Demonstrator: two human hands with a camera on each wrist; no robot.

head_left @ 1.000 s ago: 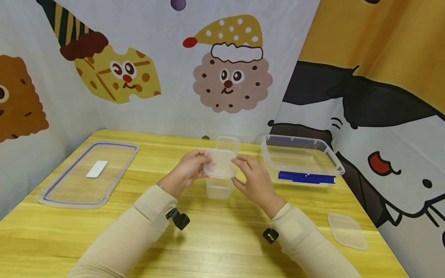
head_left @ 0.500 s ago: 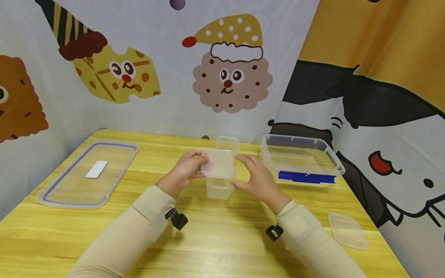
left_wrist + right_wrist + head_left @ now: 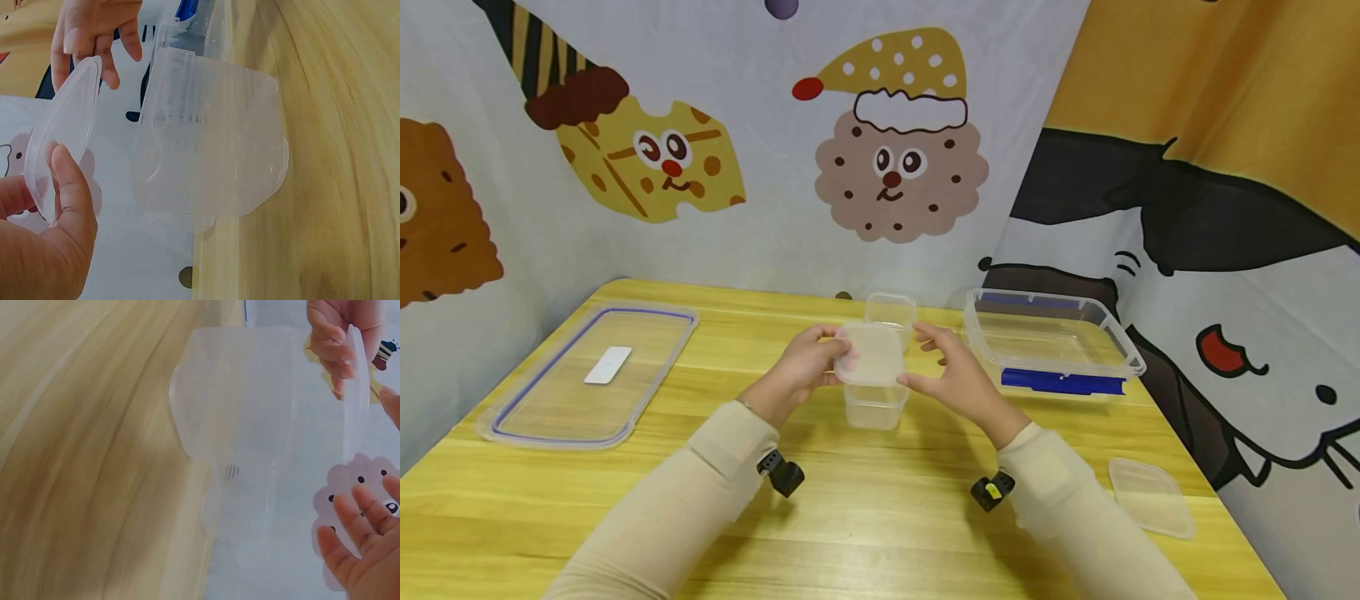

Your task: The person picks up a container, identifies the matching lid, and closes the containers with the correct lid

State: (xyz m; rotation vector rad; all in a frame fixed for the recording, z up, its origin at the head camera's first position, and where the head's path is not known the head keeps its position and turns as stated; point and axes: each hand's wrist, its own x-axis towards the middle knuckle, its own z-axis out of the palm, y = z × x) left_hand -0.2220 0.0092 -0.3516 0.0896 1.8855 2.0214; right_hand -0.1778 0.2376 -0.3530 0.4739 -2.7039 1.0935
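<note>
My left hand (image 3: 797, 364) pinches the left edge of a small, square, translucent lid (image 3: 874, 357), thumb on top. In the left wrist view the lid (image 3: 72, 109) is tilted above the table. Beneath it a small clear plastic container (image 3: 874, 410) stands on the table, its upper part partly hidden by the lid. My right hand (image 3: 958, 379) is at the lid's right side with fingers spread, the thumb tip right at the lower right corner. Its other fingers (image 3: 359, 512) are apart from the lid in the right wrist view. Another small clear container (image 3: 891, 308) stands just behind.
A large clear box (image 3: 1056, 337) with blue side clips stands at the back right. On the left lies its size of lid (image 3: 647, 379), blue-sealed, bearing a white rectangular piece (image 3: 608, 365). Another small square lid (image 3: 1150, 498) lies near the right edge. A printed cloth (image 3: 760, 250) hangs behind the wooden table.
My right hand has let go of the small lid's right edge and spread its fingers slightly to the right. My left hand has shifted the lid a little left.
</note>
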